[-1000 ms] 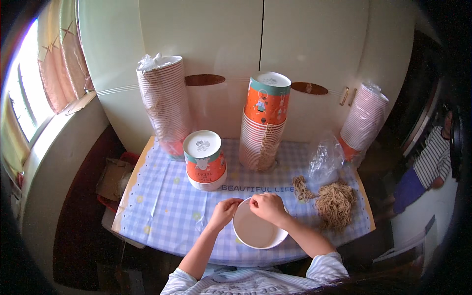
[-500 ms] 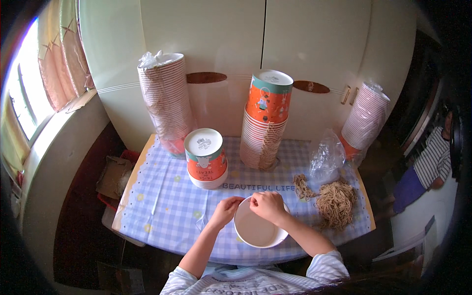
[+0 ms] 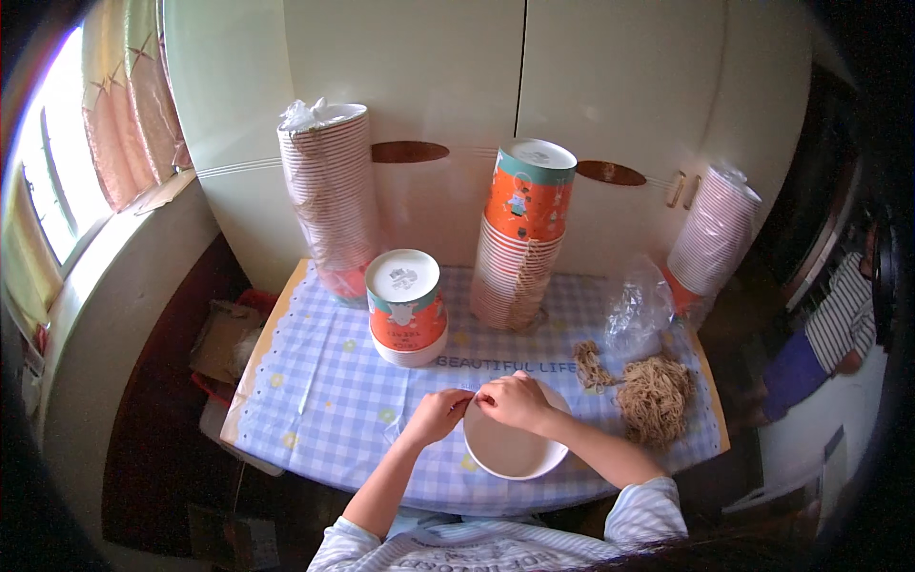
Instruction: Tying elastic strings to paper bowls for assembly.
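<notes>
A white paper bucket (image 3: pixel 515 456) stands mouth up near the table's front edge, its pale inside showing. At the left part of its rim, the bent fingers of my left hand (image 3: pixel 438 416) are closed in a pinch. My right hand (image 3: pixel 516 400) reaches over the bucket's far left rim, its fingers also pinched, and the two sets of fingertips nearly meet. Whatever lies between them is too small to make out. Just beyond my left hand, orange-and-green printed buckets (image 3: pixel 408 324) stand nested upside down.
Behind rises a string-tied bucket stack (image 3: pixel 519 253). Wrapped stacks stand at back left (image 3: pixel 329 191) and back right (image 3: pixel 710 234). Brown string bundle (image 3: pixel 656 398) and clear plastic bag (image 3: pixel 637 315) lie to the right on the checked tablecloth (image 3: pixel 324 410). A person (image 3: pixel 829 324) is at far right.
My right hand has shifted left relative to the bucket, bringing its fingertips closer to my left hand's. The whole view has slid slightly. The stacks stay in place.
</notes>
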Tool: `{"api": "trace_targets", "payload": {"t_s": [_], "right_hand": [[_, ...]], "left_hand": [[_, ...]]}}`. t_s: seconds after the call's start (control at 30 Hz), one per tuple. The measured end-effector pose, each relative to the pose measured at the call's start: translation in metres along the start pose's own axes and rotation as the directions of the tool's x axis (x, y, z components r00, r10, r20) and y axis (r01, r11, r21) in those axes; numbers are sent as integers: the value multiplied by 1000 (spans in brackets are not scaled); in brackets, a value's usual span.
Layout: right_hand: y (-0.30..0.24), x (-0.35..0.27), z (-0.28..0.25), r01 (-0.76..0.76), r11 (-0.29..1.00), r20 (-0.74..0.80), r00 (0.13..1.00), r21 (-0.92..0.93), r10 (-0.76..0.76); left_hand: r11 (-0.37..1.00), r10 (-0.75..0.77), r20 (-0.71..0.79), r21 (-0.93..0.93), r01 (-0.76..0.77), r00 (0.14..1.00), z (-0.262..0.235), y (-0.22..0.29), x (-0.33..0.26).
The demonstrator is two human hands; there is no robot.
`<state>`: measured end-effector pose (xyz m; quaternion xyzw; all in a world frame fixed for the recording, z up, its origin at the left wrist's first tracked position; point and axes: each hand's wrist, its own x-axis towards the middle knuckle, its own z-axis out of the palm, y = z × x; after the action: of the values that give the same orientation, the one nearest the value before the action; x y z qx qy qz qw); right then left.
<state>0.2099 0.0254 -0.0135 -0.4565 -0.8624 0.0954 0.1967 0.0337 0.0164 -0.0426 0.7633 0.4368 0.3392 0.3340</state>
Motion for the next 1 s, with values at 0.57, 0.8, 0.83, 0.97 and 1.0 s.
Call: {"api": "trace_targets", "payload": {"t_s": [0.57, 0.8, 0.83, 0.97, 1.0], "right_hand": [[-13, -12, -3, 140, 972, 148, 974, 190, -169], [-20, -17, -16, -34, 958, 207, 978, 285, -27], [-20, -20, -18, -96, 941, 206, 978, 324, 29], [-20, -30, -17, -161, 841, 268, 963, 516, 20], [-22, -35, -13, -241, 662, 317, 948, 710, 5]], "left_hand": [[970, -60, -76, 230, 76, 995, 4, 23, -45], [994, -53, -124, 93, 65, 991, -1, 16, -49], [992, -124, -98, 10, 126, 987, -3, 13, -50], [890, -186, -75, -436, 136, 980, -5, -4, -52], [794, -216, -13, -584, 168, 976, -4, -13, -55]]}}
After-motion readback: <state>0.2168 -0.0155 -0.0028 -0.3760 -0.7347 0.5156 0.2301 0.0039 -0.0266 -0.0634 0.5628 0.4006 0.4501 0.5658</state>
